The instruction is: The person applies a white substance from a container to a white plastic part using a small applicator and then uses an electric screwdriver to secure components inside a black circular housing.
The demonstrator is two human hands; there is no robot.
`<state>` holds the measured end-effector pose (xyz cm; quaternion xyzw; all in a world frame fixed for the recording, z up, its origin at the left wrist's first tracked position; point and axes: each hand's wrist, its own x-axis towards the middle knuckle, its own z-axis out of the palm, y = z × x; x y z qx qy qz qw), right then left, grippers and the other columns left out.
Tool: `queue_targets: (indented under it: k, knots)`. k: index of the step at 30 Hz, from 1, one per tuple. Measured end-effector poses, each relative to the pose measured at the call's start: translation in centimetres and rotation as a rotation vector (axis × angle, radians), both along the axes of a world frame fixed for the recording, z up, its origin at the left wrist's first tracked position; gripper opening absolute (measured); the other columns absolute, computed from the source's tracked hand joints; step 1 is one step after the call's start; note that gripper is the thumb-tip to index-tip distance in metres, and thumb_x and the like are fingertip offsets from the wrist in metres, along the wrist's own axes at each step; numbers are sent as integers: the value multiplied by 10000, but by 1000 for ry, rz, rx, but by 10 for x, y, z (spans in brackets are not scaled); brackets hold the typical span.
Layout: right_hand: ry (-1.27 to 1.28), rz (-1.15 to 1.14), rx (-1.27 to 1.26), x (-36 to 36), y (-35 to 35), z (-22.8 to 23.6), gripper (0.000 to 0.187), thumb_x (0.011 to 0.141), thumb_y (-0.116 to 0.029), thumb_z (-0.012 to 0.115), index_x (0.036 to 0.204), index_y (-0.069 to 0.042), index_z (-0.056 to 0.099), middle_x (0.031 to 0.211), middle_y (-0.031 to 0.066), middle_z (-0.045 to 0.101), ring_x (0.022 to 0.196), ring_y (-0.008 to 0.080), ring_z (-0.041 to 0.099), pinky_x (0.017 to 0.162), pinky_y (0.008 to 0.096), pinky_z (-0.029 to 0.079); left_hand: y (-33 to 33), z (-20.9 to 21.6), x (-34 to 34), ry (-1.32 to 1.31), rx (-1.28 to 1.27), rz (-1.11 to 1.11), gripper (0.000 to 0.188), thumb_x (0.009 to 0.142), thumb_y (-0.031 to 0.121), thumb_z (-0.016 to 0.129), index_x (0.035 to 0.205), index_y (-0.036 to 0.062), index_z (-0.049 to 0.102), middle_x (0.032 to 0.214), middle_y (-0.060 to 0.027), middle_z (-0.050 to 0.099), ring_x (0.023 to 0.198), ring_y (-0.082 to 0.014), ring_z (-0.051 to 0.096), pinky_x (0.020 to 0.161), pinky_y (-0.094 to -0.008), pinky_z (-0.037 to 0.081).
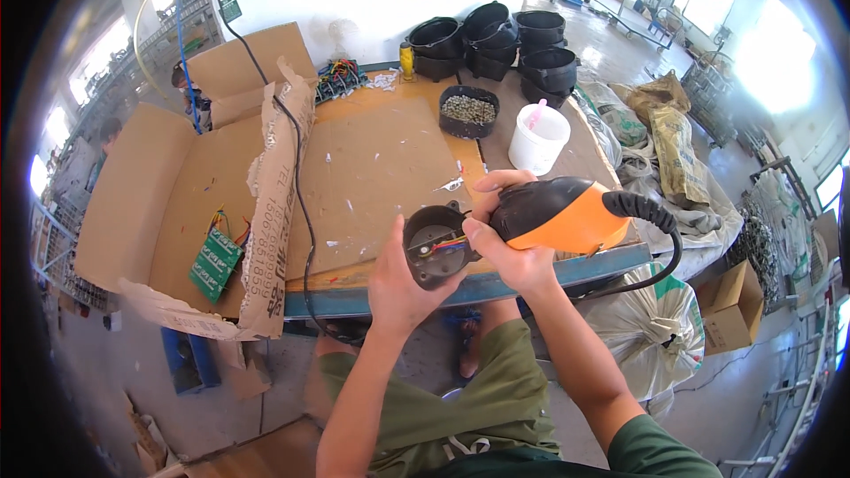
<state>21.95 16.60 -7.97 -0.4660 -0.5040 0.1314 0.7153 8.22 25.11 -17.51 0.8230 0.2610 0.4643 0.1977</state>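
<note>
Above the table's near edge, my left hand [396,281] is closed around a black round plastic housing [432,276], tilted so its hollow inside faces up. Several thin coloured wires [447,247] lie inside it, red, yellow and blue among them. My right hand [518,257] grips an orange and black corded power tool [567,223] just right of the housing. The right thumb and fingers are close to the housing's rim; whether they touch it I cannot tell. The tool's front end is hidden behind that hand.
A cardboard box [177,204] with a green packet [215,265] stands left. Black housings [434,35], a black tray of small metal parts [467,111] and a white bucket [537,143] sit at the back. A black cable [297,186] hangs beside the box. Sacks [673,155] lie right.
</note>
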Motion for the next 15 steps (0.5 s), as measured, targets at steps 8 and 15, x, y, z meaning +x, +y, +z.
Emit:
queue_targets:
  k: [8,15]
  knots:
    - [-26,-16,-17,-2,7,-4,432,780,82,710,1169,-8,544,757,36,637,658,76,572,612,211,441,2,7,-1,43,-60,-1,1090,602,368,948,1430,-84,401,1182,-240,623,1029,-403,655,849,-447,555]
    - [-5,-33,-13,-2,7,-11,439,780,97,697,1172,-15,535,772,37,623,665,84,566,639,222,452,5,9,0,73,-33,0,1078,570,362,956,1401,-62,414,1177,-226,607,1072,-414,609,895,-476,514]
